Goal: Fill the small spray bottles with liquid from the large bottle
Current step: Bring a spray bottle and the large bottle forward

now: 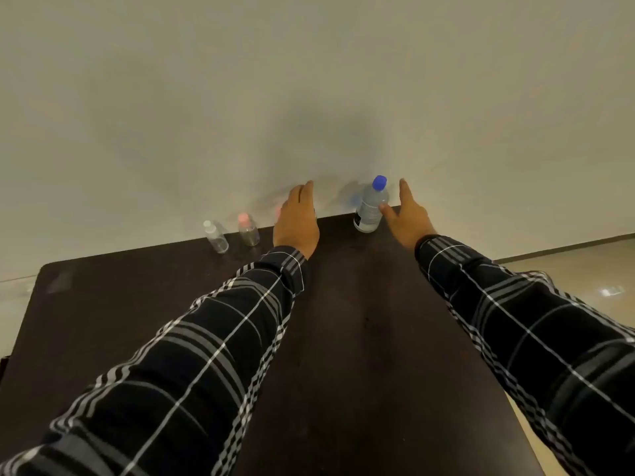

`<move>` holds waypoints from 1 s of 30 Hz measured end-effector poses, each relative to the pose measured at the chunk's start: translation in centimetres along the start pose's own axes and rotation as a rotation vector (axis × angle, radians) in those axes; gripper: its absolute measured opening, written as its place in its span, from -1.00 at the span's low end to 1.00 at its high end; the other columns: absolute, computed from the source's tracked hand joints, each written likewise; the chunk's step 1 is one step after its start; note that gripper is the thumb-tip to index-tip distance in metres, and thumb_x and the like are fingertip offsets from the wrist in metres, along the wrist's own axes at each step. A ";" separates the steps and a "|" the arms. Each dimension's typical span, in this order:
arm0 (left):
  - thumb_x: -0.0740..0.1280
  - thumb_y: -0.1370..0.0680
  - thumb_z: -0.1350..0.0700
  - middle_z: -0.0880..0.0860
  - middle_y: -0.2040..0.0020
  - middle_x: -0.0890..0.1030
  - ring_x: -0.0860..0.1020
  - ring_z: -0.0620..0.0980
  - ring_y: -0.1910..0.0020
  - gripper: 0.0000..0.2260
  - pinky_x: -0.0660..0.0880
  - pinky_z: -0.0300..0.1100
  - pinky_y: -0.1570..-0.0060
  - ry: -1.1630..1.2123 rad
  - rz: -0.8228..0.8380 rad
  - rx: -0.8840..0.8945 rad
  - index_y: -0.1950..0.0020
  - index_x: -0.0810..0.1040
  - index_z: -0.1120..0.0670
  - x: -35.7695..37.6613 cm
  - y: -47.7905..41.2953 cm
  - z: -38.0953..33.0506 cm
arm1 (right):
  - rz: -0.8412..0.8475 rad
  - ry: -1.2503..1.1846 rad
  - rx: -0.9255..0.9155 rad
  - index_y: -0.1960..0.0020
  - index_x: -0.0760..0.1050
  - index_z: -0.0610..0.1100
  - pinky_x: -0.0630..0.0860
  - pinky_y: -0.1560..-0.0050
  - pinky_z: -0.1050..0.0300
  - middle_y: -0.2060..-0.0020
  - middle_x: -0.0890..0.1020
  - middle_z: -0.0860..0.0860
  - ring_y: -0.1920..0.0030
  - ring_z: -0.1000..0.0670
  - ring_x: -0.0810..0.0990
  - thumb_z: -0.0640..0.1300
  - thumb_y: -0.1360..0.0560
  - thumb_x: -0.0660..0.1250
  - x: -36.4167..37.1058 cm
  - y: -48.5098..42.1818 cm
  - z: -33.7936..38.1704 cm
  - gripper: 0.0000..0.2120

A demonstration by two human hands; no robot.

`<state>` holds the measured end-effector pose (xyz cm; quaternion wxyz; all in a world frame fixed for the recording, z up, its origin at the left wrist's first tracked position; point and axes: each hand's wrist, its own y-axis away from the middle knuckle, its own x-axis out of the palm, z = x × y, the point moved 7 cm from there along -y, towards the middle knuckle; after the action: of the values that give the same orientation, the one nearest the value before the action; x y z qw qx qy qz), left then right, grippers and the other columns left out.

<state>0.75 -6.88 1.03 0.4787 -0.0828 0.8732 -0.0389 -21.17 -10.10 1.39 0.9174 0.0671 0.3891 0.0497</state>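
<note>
bare room, dark table, blank wall

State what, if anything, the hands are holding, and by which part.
Nothing is gripped. The right hand is open, thumb touching the large bottle; the left hand, fingers straight, partly hides a pink-capped small bottle.

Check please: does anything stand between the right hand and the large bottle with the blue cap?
Nothing visible does. The right hand is open just right of the large bottle, thumb at its side; touching or not, I cannot tell. The small spray bottles stand farther left.
</note>
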 end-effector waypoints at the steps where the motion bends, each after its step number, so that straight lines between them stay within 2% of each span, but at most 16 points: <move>1: 0.24 -0.53 0.40 0.17 -0.48 0.33 0.42 0.19 -0.38 -0.38 0.41 0.10 -0.36 0.027 0.003 -0.036 -0.58 0.20 0.15 0.1 -0.2 0.2 | -0.008 -0.030 0.011 -0.65 -0.09 -0.10 0.40 -0.16 0.06 -0.16 0.64 -0.19 -0.18 -0.19 0.59 0.01 -0.68 0.19 0.1 -0.1 -0.2 -0.33; 3: 0.22 -0.54 0.40 0.17 -0.48 0.33 0.42 0.18 -0.39 -0.40 0.36 0.17 -0.39 0.078 -0.007 -0.100 -0.57 0.22 0.14 0.5 -0.5 0.9 | -0.013 -0.068 0.054 -0.65 -0.07 -0.12 0.39 -0.26 0.04 -0.35 0.53 -0.23 -0.33 -0.20 0.51 -0.03 -0.69 0.19 0.3 -0.3 -0.5 -0.34; 7: 0.20 -0.62 0.29 0.18 -0.47 0.37 0.38 0.18 -0.43 -0.52 0.29 0.13 -0.45 0.121 -0.004 -0.198 -0.55 0.25 0.15 1.2 -1.2 1.6 | 0.006 -0.111 0.119 -0.65 -0.07 -0.14 0.36 -0.38 0.00 -0.47 0.40 -0.21 -0.44 -0.19 0.42 -0.08 -0.67 0.25 1.2 -1.0 -1.4 -0.30; 10: 0.20 -0.66 0.18 0.17 -0.43 0.43 0.42 0.17 -0.39 -0.58 0.35 0.03 -0.40 0.141 -0.016 -0.282 -0.53 0.29 0.14 1.5 -1.6 2.2 | -0.007 -0.107 0.129 -0.65 -0.04 -0.14 0.32 -0.45 -0.05 -0.54 0.30 -0.18 -0.50 -0.18 0.35 -0.09 -0.61 0.36 1.4 -1.9 -2.0 -0.22; 13: 0.23 -0.65 0.15 0.15 -0.34 0.52 0.48 0.17 -0.31 -0.61 0.45 0.01 -0.30 0.164 -0.030 -0.367 -0.49 0.35 0.13 1.9 -1.8 2.7 | -0.029 -0.168 0.151 -0.64 0.00 -0.13 0.32 -0.49 -0.09 -0.58 0.24 -0.14 -0.52 -0.16 0.32 -0.11 -0.58 0.40 1.8 -2.6 -2.7 -0.21; 16: 0.24 -0.65 0.11 0.13 -0.22 0.56 0.53 0.13 -0.21 -0.63 0.51 -0.03 -0.19 0.196 -0.039 -0.443 -0.45 0.38 0.13 2.4 -1.7 3.2 | -0.025 -0.205 0.141 -0.63 0.06 -0.10 0.35 -0.47 -0.08 -0.57 0.26 -0.14 -0.49 -0.15 0.37 -0.11 -0.56 0.43 2.2 -3.0 -2.8 -0.22; 18: 0.25 -0.65 0.12 0.05 -0.10 0.52 0.52 0.03 -0.13 -0.66 0.49 -0.10 -0.17 0.213 -0.024 -0.477 -0.42 0.40 0.13 2.9 -1.7 3.6 | -0.024 -0.221 0.134 -0.62 0.09 -0.08 0.38 -0.45 -0.08 -0.56 0.28 -0.13 -0.46 -0.15 0.41 -0.13 -0.55 0.44 2.4 -3.3 -2.7 -0.23; 20: 0.31 -0.63 0.15 -0.05 -0.03 0.46 0.47 -0.07 -0.08 -0.71 0.38 -0.23 -0.15 0.228 -0.004 -0.476 -0.35 0.45 0.11 3.7 -1.9 4.1 | -0.020 -0.261 0.124 -0.61 0.12 -0.06 0.40 -0.43 -0.11 -0.55 0.31 -0.12 -0.43 -0.15 0.44 -0.14 -0.54 0.46 2.7 -3.6 -2.8 -0.23; 23: 0.36 -0.60 0.16 -0.04 -0.08 0.52 0.47 -0.09 -0.03 -0.80 0.18 -0.39 -0.04 0.253 0.044 -0.494 -0.22 0.48 0.09 4.8 -1.9 4.4 | -0.038 -0.297 0.105 -0.57 0.22 -0.05 0.44 -0.40 -0.15 -0.49 0.41 -0.08 -0.38 -0.14 0.49 -0.12 -0.49 0.50 3.1 -4.0 -2.9 -0.25; 26: 0.38 -0.58 0.14 0.03 -0.08 0.55 0.55 0.03 -0.05 -0.81 0.35 -0.25 -0.02 0.272 0.048 -0.516 -0.17 0.49 0.10 5.4 -2.0 4.6 | -0.051 -0.302 0.095 -0.56 0.24 -0.05 0.45 -0.39 -0.15 -0.44 0.46 -0.06 -0.37 -0.14 0.50 -0.11 -0.49 0.50 3.3 -4.3 -3.0 -0.27; 30: 0.35 -0.59 0.19 0.01 -0.09 0.54 0.55 0.04 -0.10 -0.84 0.35 -0.25 -0.03 0.267 0.045 -0.510 -0.17 0.50 0.08 5.7 -2.2 4.8 | -0.054 -0.317 0.078 -0.56 0.23 -0.03 0.47 -0.37 -0.10 -0.41 0.49 -0.07 -0.35 -0.14 0.51 -0.12 -0.50 0.48 3.6 -4.7 -3.1 -0.29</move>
<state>2.06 -9.98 -5.98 0.3239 -0.1754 0.9117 0.1820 -20.70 -13.93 -4.05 0.9650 0.0990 0.2429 -0.0011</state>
